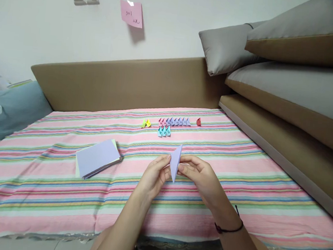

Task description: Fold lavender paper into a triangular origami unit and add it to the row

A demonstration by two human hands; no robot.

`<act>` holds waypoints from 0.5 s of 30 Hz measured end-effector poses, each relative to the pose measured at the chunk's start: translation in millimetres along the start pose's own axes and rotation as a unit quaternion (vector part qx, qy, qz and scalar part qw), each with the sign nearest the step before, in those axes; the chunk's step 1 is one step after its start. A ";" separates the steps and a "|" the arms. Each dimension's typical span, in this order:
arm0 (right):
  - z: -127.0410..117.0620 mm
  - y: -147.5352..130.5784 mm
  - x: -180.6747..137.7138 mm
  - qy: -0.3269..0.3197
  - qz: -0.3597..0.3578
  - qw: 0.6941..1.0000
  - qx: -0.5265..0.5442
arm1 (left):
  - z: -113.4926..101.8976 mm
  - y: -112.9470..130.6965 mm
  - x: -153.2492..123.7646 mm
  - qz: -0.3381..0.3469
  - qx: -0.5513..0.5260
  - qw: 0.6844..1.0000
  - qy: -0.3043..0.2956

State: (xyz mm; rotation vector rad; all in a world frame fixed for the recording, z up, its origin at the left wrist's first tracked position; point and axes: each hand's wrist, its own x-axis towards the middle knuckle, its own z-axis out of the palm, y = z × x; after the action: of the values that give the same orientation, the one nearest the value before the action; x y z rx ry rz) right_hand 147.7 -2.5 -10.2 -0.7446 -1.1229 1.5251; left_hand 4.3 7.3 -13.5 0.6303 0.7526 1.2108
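Observation:
A lavender sheet of paper folded into a triangle (pixel 175 163) is held upright above the striped cloth, one point up and one down. My left hand (pixel 156 174) pinches its left side between thumb and fingers. From the other side, my right hand (pixel 198 174) grips the right edge, thumb below the index finger. Beyond my hands stand small folded paper pieces: a row of pink and lavender ones (pixel 178 122), a few turquoise ones (pixel 164 131), two yellow-green ones (pixel 146 123) and a single red one (pixel 199 122).
A stack of coloured paper (pixel 98 157), lavender on top, lies to the left on the striped cloth (pixel 45 192). Grey and brown cushions (pixel 290 89) are piled at the right. A brown backrest (pixel 135 84) runs along the wall, under a pink note (pixel 131 14).

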 end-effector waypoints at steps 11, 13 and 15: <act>0.7 0.0 2.2 0.064 -0.040 0.996 -0.039 | -0.1 1.9 -0.8 0.074 0.109 0.991 0.039; 0.6 1.0 2.2 0.058 -0.048 0.996 -0.056 | 1.2 1.6 -2.0 0.101 0.163 0.981 0.031; 1.1 1.9 1.2 0.073 -0.066 0.990 -0.100 | 3.0 -0.1 -2.9 0.141 0.215 0.966 0.030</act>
State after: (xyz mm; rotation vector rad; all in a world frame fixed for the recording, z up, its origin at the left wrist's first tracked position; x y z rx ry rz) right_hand 145.7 -1.6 -11.5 -0.8851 -1.2003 1.2389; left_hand 6.2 4.4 -11.3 1.0915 1.0150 1.3390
